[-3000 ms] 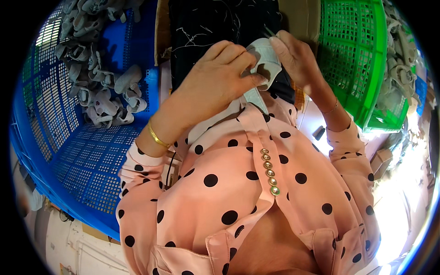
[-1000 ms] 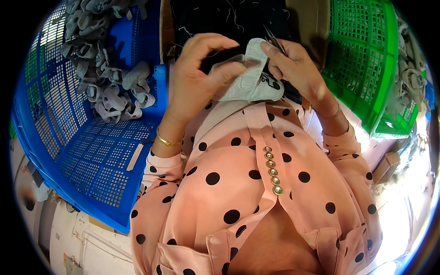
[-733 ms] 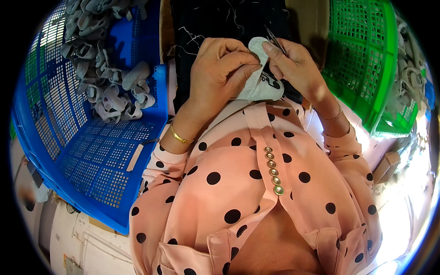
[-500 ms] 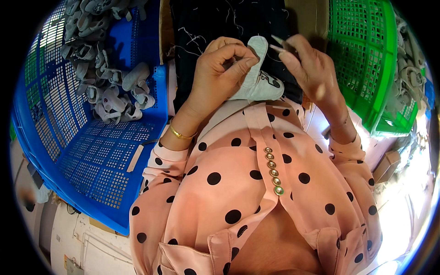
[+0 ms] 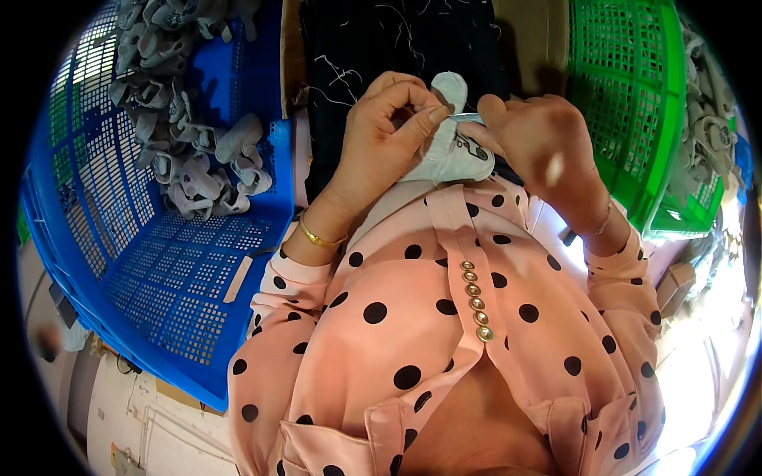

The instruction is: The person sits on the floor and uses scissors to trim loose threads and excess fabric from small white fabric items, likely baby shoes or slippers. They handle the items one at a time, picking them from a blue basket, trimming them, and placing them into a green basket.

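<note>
A pale grey fabric shoe upper [image 5: 447,163] with a strap standing up and a dark emblem on its side lies over my lap. My left hand [image 5: 389,131] is closed at the strap's edge, thumb and forefinger pinched together; any thread between them is too fine to make out. My right hand [image 5: 544,139] grips a pair of small metal thread snips [image 5: 468,117]. Their tips reach across the strap to my left fingertips. Most of the snips is hidden inside the right hand.
To the left stands a blue perforated basket [image 5: 178,278] with a heap of grey shoe uppers [image 5: 194,170] and a pale strip [image 5: 238,279]. A green basket [image 5: 627,111] rises on the right, more grey pieces [image 5: 710,119] beyond it. Loose white threads [image 5: 337,71] lie on the dark cloth [image 5: 365,40].
My right hand has swung inward and left, bringing the snips from beyond the strap to my left fingertips. Their blades stood apart before. The left hand has barely moved.
</note>
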A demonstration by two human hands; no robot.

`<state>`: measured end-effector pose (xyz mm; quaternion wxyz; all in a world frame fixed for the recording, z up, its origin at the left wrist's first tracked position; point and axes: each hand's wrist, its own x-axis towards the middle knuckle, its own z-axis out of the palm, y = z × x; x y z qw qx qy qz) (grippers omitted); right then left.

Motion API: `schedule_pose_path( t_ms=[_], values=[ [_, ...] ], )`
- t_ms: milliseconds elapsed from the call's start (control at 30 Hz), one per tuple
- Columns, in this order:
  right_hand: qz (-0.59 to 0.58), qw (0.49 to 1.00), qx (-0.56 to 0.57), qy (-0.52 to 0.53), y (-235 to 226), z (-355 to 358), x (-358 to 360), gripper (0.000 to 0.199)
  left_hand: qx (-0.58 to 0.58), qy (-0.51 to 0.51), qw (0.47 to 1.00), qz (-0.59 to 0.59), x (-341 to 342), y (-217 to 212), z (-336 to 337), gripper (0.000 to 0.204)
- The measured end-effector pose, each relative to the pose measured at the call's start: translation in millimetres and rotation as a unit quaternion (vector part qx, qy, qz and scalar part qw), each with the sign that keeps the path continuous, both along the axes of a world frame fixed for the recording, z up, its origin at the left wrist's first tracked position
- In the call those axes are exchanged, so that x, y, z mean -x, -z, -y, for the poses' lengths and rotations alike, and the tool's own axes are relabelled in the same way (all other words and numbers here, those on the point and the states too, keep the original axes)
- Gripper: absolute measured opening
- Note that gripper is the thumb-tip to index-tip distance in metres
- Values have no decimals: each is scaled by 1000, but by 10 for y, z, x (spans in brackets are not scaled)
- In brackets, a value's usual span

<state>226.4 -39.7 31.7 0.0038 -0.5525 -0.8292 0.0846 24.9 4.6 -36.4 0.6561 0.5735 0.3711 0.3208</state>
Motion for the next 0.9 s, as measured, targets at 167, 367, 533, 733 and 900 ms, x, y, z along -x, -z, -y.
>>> schedule_pose_path(
  t_ms=[167, 367, 533, 733, 900],
  values=[
    [-61, 995, -83, -7, 181, 15, -133, 36, 150, -35, 984, 94, 71, -3, -18, 15],
    [-256, 937, 57, 231, 130, 68, -164, 37, -26, -25, 999, 14, 0, -149, -83, 39],
    [-150, 972, -17, 177, 30, 120, -202, 40, -162, 45, 985, -46, -64, -183, -213, 35],
    [-67, 989, -57, 115, -10, 85, -202, 44, -153, 26, 987, -48, -151, -121, -246, 20],
    [-53, 993, -66, 82, -57, 8, -159, 43, -92, 5, 996, -11, -170, -119, -219, 10]
  ],
)
